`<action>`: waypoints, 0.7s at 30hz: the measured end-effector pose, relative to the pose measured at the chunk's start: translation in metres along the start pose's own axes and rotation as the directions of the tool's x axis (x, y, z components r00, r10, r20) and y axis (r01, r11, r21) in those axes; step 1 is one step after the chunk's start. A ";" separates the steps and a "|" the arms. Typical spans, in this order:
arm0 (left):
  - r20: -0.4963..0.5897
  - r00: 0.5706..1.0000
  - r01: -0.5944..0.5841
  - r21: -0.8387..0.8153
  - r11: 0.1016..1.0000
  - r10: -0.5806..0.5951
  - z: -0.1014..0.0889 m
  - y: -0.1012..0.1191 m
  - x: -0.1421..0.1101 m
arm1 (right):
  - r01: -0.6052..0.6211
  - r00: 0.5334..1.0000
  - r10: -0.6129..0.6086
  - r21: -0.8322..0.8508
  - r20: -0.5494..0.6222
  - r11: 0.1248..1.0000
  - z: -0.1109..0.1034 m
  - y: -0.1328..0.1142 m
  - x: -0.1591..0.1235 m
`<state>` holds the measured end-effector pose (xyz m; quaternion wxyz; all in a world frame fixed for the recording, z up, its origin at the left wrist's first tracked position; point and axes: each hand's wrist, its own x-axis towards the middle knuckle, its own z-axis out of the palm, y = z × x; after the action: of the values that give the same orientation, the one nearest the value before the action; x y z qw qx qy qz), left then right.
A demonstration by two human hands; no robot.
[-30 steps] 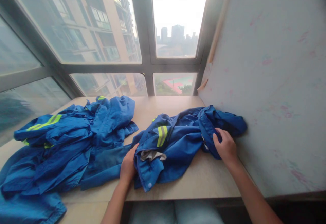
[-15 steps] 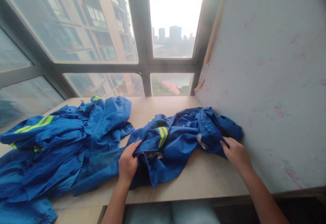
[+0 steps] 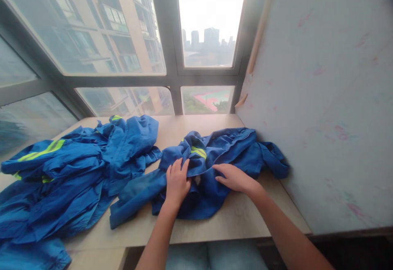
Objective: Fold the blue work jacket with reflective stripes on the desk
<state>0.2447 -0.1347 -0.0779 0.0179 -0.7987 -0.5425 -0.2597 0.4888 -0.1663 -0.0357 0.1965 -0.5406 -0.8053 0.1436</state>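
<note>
Right hand (image 3: 235,177) has swung from the jacket's right-hand part to mid-jacket; left hand (image 3: 177,184) has shifted right and slightly up the fabric, so the two are now close together. Blue jacket (image 3: 236,153) has changed shape: front flap with zip edge is folded back toward the window (image 3: 206,24), little of the pale inner bit shows, yellow-grey band (image 3: 199,152) is now partly folded. Left sleeve end (image 3: 123,212) has been drawn right, its tip now just beside the other blue clothes (image 3: 89,163), which look unchanged.

Head view: jacket lies crumpled on the right half of the surface (image 3: 251,221), between front and back edges. Long axis runs roughly along the front edge, slanting: left sleeve end points to the front left corner, far sleeve (image 3: 274,159) points right, at the right edge by the wall (image 3: 337,118).

Left hand: palm down, fingers slightly spread over the folded flap, thumb near its edge; can't tell if it's gripping. Right hand: thumb and index parted, gap visible, index at the flap edge, nothing clearly pinched. Other blue clothes heaped on left half of surface.
</note>
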 end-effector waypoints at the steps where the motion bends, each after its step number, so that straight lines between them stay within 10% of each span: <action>1: -0.009 1.000 -0.001 0.002 1.000 0.001 -0.001 -0.001 -0.007 | 0.029 0.999 -0.032 0.069 0.038 0.997 0.007 0.003 -0.003; 7: -0.234 0.970 0.040 -0.134 0.990 -0.071 -0.036 -0.026 -0.070 | -0.152 0.940 0.208 0.216 -0.271 0.965 -0.009 0.042 -0.071; 13: -0.019 1.000 -0.011 -0.283 0.959 0.006 -0.016 -0.030 -0.128 | -0.461 0.727 0.524 0.249 -0.443 0.852 -0.005 0.088 -0.157; 21: 0.059 0.994 0.092 -0.018 0.996 -0.091 0.025 0.014 -0.107 | -0.264 0.867 0.349 0.268 -0.354 0.927 0.049 0.032 -0.142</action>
<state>0.2368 -0.2244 -0.1423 -0.0180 -0.7803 -0.5761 -0.2426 0.5393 -0.2867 -0.1158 0.3858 -0.6559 -0.6323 0.1453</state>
